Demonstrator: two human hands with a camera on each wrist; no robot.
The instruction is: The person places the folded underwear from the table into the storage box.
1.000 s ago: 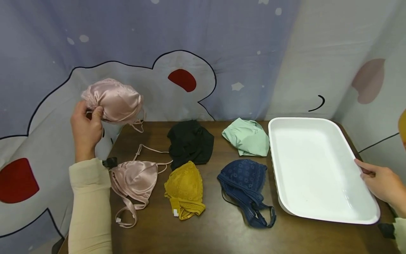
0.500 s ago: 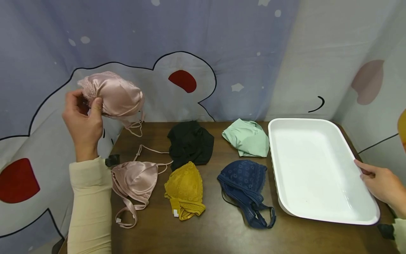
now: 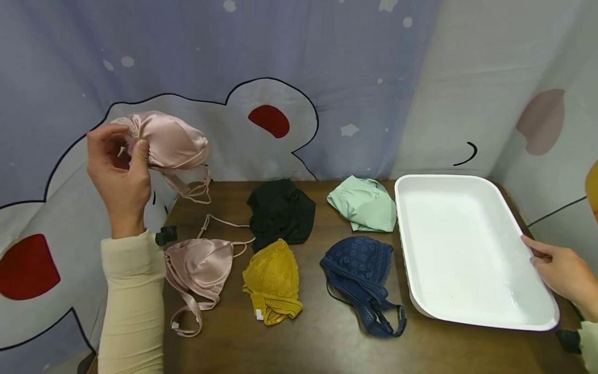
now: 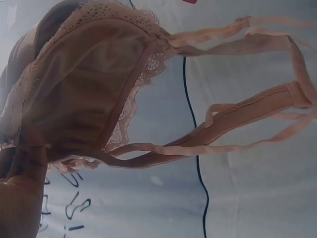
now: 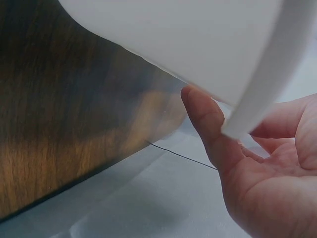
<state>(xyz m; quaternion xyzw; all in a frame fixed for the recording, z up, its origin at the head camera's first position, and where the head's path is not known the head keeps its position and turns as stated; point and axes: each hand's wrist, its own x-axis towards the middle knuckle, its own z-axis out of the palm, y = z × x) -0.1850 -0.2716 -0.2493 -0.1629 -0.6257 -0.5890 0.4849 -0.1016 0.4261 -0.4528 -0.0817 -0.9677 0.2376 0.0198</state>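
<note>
Looks like a small cloth-walled corner, perhaps in a home; cannot be pinned down further. Hemmed in by blue and white fabric hangings (image 3: 355, 62) printed with stars and cartoon outlines, behind and beside a dark brown wood-grain table (image 3: 299, 353). Leans domestic because of a cup-shaped yellow lace bra (image 3: 272, 275), a navy lace bra (image 3: 357, 259) and a glossy white rounded rectangular tray (image 3: 472, 249).

The left sleeve (image 3: 132, 306) is cream, creased along the forearm, with a wide cuff (image 3: 131, 254); a small black block (image 3: 166, 235) sits beside it. The right sleeve (image 3: 589, 340), also pale, meets a dark block (image 3: 568, 341).
</note>
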